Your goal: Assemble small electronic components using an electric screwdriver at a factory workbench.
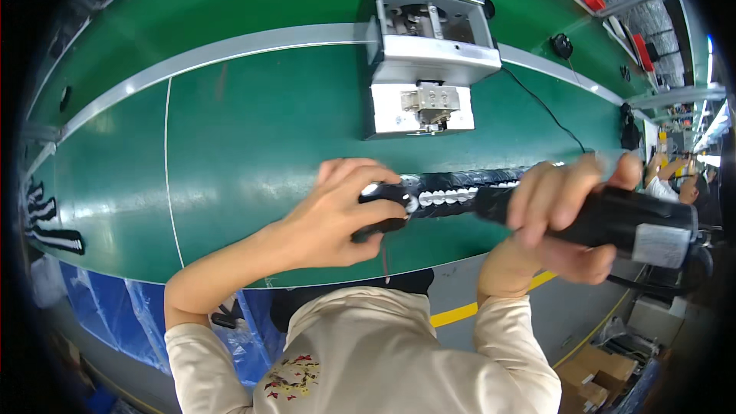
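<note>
My left hand (pixel 337 211) is closed around a glossy black rounded part (pixel 385 203) at the middle of the green bench. Just right of it lies a long black strip (pixel 452 181) with a row of white pieces along it. My right hand (pixel 563 211), blurred by motion, grips a black corded power tool (pixel 621 218), which looks like an electric screwdriver. It lies nearly level, its narrower front pointing left toward the part and a pale label near its cord end. The tool's tip is too blurred to make out.
A grey bench machine (pixel 433 50) with a metal fixture stands beyond my hands, its black cable (pixel 548 107) running right. Black-and-white striped pieces (pixel 57 239) lie at the far left. A small black round object (pixel 562 46) is at the back right. Another person (pixel 667 184) works far right.
</note>
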A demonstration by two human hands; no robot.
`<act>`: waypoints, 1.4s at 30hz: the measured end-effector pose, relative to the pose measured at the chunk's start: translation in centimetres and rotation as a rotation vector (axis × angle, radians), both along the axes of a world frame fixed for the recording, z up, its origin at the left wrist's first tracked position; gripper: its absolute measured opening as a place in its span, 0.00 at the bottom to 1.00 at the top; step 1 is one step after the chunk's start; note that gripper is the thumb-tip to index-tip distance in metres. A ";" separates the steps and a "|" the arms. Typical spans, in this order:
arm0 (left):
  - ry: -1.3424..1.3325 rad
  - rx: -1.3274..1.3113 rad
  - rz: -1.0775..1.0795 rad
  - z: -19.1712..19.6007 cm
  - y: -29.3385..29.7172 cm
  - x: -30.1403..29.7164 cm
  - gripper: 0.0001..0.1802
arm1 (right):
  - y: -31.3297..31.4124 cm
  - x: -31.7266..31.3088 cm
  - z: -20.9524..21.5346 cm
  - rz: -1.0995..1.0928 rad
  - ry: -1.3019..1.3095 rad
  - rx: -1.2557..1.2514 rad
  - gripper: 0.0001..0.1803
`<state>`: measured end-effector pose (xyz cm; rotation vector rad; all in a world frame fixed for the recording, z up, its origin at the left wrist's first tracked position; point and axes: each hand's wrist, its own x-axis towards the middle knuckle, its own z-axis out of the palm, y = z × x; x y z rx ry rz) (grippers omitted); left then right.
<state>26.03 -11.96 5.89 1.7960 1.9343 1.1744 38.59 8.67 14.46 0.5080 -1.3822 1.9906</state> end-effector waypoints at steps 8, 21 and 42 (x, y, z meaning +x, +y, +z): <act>0.236 -0.208 0.458 2.7 -2.3 -13.7 0.28 | 7.6 0.6 -0.4 -0.592 -0.204 0.236 0.37; 0.434 0.191 0.518 2.5 13.5 -27.4 0.27 | 18.0 1.8 -0.3 -0.162 -0.157 0.044 0.57; 0.091 0.309 0.749 5.4 -2.9 -16.7 0.22 | 27.3 -13.4 -11.6 -1.080 -0.902 1.499 0.31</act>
